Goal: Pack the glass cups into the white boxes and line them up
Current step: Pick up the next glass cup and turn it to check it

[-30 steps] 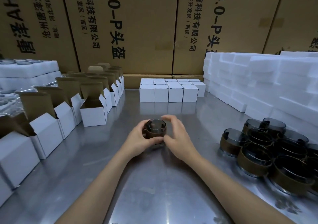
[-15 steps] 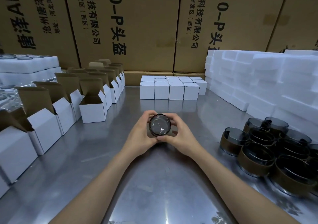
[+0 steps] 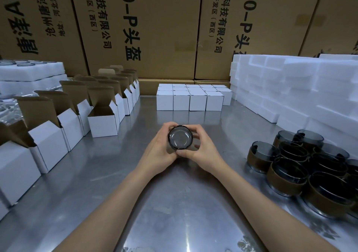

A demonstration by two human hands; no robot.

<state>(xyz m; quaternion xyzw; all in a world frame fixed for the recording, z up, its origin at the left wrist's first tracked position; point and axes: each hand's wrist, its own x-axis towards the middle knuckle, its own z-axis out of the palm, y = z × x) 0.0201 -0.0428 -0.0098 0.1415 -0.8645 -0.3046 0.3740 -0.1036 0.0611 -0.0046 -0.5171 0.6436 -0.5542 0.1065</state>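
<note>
I hold one glass cup point(image 3: 180, 137) in both my hands, over the middle of the shiny metal table point(image 3: 174, 203). The cup is tipped so its round end faces me, and I can see right through the glass. My left hand point(image 3: 157, 151) is curled around the left side of the cup, with its fingers over the top edge. My right hand point(image 3: 203, 149) is curled around the right side, and its thumb is under the cup. To my left stand rows of open white boxes point(image 3: 102, 123) with their brown flaps sticking up. The nearest one with its mouth open is a little way left of my hands. At the back of the table, a block of closed white boxes point(image 3: 189, 100) stands in neat rows, side by side and touching. To my right, a bunch of more glass cups point(image 3: 290, 166) with brown bands around them sit close together on the table. Behind them is a big pile of white foam pieces point(image 3: 300, 89). Tall brown cartons point(image 3: 155, 28) with black writing stand along the back.
</note>
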